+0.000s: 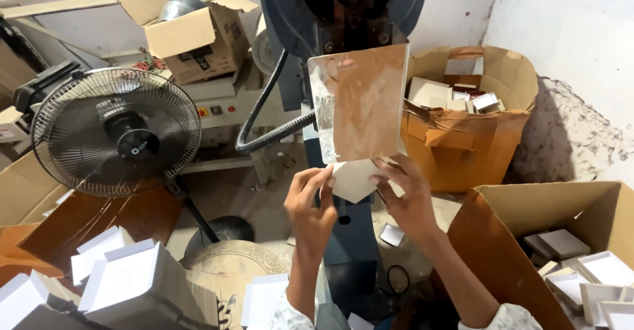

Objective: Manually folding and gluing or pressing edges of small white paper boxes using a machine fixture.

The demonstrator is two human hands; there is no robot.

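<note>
Both hands' fingers (382,179) are clamped on the white card piece (353,179), which sits between them.

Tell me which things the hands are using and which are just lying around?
In use:
left hand
right hand
white card piece held by both
blue machine
brown guard plate

Lying about:
fan
box of scraps
open box of trays
white trays

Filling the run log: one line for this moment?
left hand: holds white card piece | right hand: holds it too | under machine plate
</note>
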